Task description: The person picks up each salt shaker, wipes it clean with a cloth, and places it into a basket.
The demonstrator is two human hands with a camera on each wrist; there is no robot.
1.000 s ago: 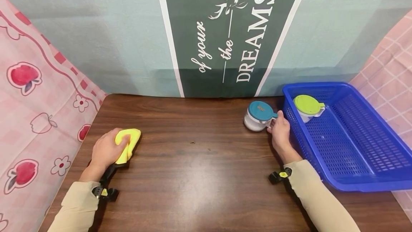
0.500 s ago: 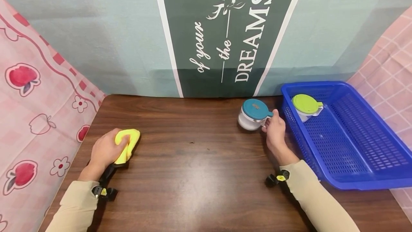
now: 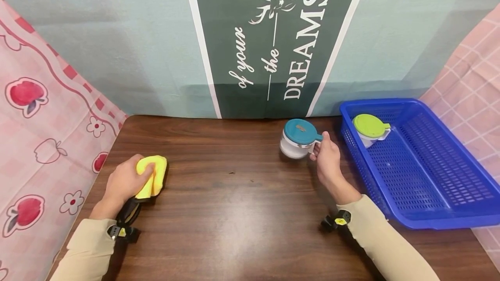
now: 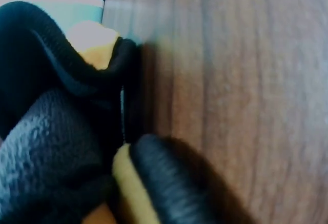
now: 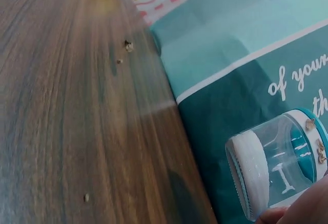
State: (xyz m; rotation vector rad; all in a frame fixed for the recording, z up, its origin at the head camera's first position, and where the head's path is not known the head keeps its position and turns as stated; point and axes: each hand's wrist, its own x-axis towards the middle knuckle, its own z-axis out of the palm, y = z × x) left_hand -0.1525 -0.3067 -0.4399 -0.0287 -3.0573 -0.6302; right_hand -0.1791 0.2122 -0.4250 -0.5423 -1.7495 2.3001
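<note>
My right hand (image 3: 327, 156) holds the handle of a clear seasoning jar (image 3: 294, 147) with a teal lid (image 3: 300, 131), left of the basket. White contents fill the lower part of the jar (image 5: 251, 167) in the right wrist view, and small brown bits cling near its lid. Whether its base touches the table cannot be told. Over at the left, my left hand (image 3: 126, 180) grips a folded yellow cloth (image 3: 157, 176) with a dark underside, low over the table. In the left wrist view, dark folds of the cloth (image 4: 56, 131) show with yellow parts.
A blue basket (image 3: 406, 216) stands on the right, with a green-lidded jar (image 3: 369, 128) inside at its far left corner. Small brown crumbs (image 3: 232, 173) lie on the wooden table (image 3: 218, 220). Behind rises a green curtain (image 3: 156, 55); pink cloth (image 3: 58, 112) hangs on the left.
My right hand has carried the teal-lidded jar leftward, away from the basket. My left hand has shifted slightly left with the yellow cloth still in its grip.
</note>
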